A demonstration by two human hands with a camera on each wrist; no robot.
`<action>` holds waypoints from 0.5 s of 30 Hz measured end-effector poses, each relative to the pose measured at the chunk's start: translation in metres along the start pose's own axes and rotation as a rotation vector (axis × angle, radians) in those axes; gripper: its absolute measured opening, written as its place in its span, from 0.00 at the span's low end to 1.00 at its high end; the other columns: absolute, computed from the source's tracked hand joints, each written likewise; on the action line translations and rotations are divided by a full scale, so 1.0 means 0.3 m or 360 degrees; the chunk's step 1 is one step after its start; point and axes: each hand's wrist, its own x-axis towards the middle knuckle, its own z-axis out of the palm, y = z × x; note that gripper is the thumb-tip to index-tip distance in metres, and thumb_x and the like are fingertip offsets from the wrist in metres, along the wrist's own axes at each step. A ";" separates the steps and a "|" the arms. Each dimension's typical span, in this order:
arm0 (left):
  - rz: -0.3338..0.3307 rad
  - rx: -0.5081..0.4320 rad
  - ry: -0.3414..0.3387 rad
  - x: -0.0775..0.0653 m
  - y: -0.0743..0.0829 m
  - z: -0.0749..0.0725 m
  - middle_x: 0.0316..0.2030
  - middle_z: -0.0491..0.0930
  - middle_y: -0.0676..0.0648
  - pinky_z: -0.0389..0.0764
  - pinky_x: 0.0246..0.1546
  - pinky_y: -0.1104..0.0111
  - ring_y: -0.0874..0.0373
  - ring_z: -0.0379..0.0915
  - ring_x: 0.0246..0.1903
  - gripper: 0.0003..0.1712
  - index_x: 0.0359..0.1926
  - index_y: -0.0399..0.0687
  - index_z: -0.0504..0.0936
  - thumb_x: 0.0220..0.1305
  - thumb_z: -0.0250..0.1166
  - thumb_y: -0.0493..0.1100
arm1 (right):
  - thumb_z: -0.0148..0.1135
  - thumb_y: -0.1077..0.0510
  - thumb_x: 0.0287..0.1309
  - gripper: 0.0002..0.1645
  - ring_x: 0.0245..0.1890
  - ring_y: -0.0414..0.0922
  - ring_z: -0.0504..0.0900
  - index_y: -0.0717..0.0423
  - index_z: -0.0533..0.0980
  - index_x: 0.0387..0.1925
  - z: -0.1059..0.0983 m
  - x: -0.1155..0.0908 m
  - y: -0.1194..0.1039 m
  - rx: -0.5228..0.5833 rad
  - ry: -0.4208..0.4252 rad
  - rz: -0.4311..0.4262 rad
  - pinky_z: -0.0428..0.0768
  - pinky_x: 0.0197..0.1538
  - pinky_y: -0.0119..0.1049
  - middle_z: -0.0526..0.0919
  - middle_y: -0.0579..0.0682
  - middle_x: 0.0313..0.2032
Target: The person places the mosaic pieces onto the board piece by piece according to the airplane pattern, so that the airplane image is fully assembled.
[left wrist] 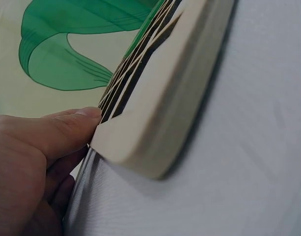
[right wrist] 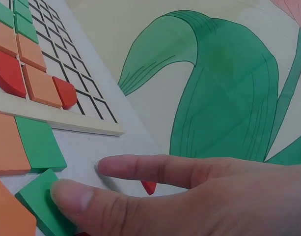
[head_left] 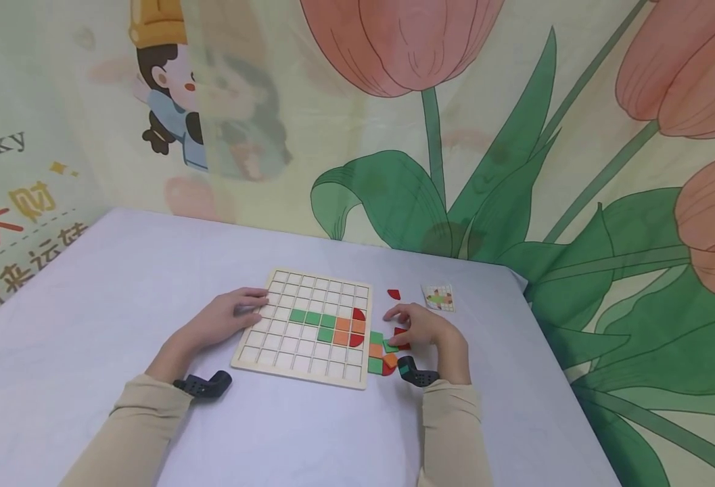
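Note:
A pale wooden grid board lies flat on the table, with green and orange squares and red rounded pieces set in its cells. My left hand rests at the board's left edge, thumb and fingers spread apart along it; in the left wrist view the thumb lies on the rim near a corner. Right of the board, my right hand reaches over loose pieces. Its thumb touches a green square tile, which lies askew, while the forefinger stretches out straight, apart from the tile.
More loose pieces lie by the board's right edge, including an orange square and a green square. A lone red rounded piece sits farther back. Behind the right hand is a small pattern card. A printed cloth backdrop hangs behind the table.

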 end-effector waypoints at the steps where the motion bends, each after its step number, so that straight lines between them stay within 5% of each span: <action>1: 0.0005 -0.0005 -0.0003 0.000 0.001 -0.001 0.67 0.66 0.43 0.54 0.69 0.43 0.39 0.52 0.70 0.24 0.61 0.41 0.73 0.66 0.59 0.44 | 0.73 0.55 0.48 0.25 0.52 0.49 0.72 0.40 0.77 0.49 0.002 0.003 0.001 0.0000 0.0001 0.0006 0.81 0.51 0.46 0.76 0.53 0.52; 15: -0.0021 -0.0045 -0.0040 0.004 -0.002 -0.004 0.68 0.64 0.44 0.52 0.70 0.44 0.40 0.49 0.71 0.24 0.62 0.43 0.73 0.66 0.59 0.44 | 0.70 0.54 0.52 0.19 0.46 0.48 0.73 0.43 0.78 0.47 0.011 0.014 0.002 0.0048 0.0124 0.0016 0.80 0.47 0.40 0.77 0.51 0.46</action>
